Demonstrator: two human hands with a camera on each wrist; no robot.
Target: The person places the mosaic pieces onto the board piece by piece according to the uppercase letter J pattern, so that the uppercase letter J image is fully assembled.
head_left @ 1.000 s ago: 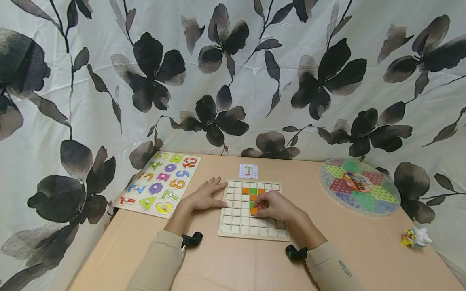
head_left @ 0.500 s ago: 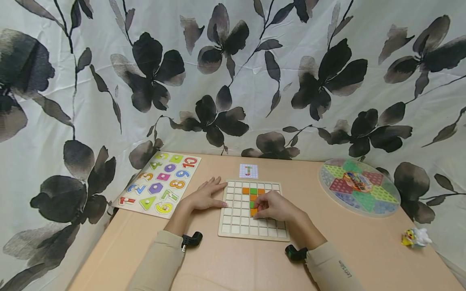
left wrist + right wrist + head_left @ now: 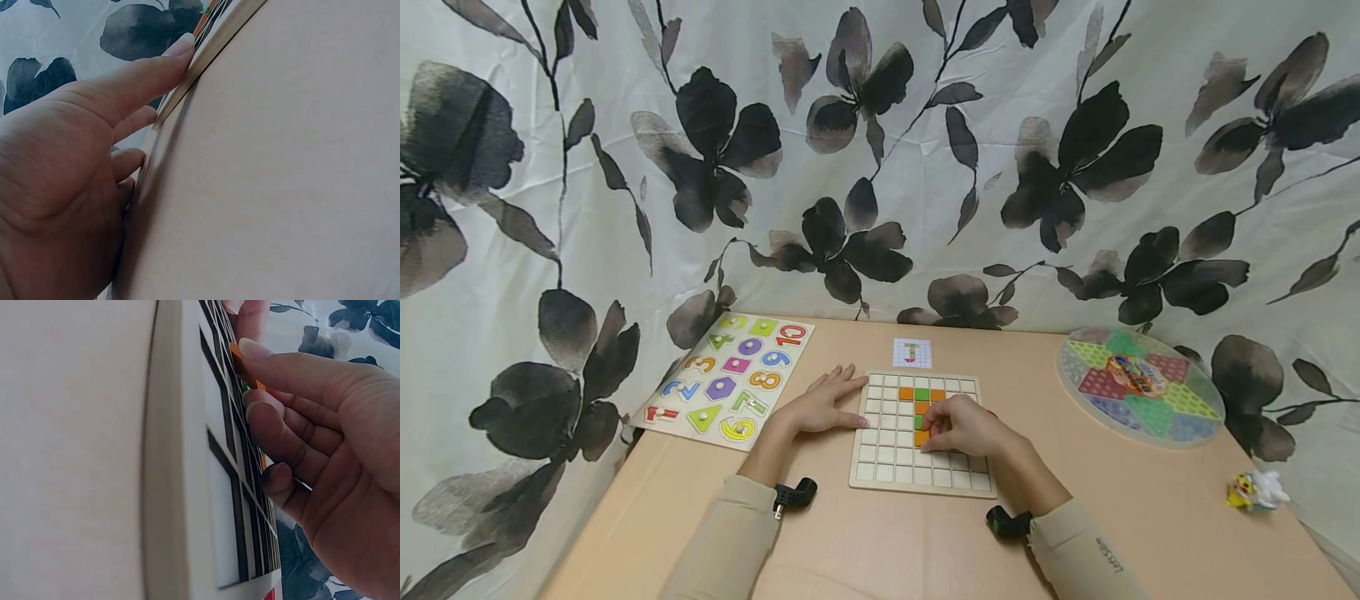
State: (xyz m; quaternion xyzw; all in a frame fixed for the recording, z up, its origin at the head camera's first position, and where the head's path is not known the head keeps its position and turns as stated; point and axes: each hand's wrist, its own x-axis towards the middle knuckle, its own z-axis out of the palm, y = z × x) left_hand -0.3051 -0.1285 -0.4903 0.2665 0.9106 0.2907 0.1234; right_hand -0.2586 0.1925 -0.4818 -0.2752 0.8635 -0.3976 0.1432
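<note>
A wooden grid board (image 3: 880, 475) with white squares lies in front of me, with orange and green tiles (image 3: 921, 394) set in its upper middle. My right hand (image 3: 970, 427) is over the board's right half, thumb and fingers pinching an orange tile (image 3: 922, 437) low in the coloured column. In the right wrist view, the thumb lies against that orange tile (image 3: 244, 362), the other fingers curled close to the grid. My left hand (image 3: 823, 402) rests at the board's left edge with fingers extended. Its thumb touches the board's rim (image 3: 215, 53) in the left wrist view.
A small card (image 3: 912, 352) with a coloured grid pattern lies behind the board. To the left is a number-and-shape puzzle board (image 3: 741, 367). A round patterned disc (image 3: 1180, 400) and a small yellow-and-white figurine (image 3: 1257, 489) sit to the right. A floral curtain (image 3: 955, 250) backs the table.
The right hand has shifted very slightly at the orange tile, and a small red spot now shows beside its far edge. The left hand stays in place.
</note>
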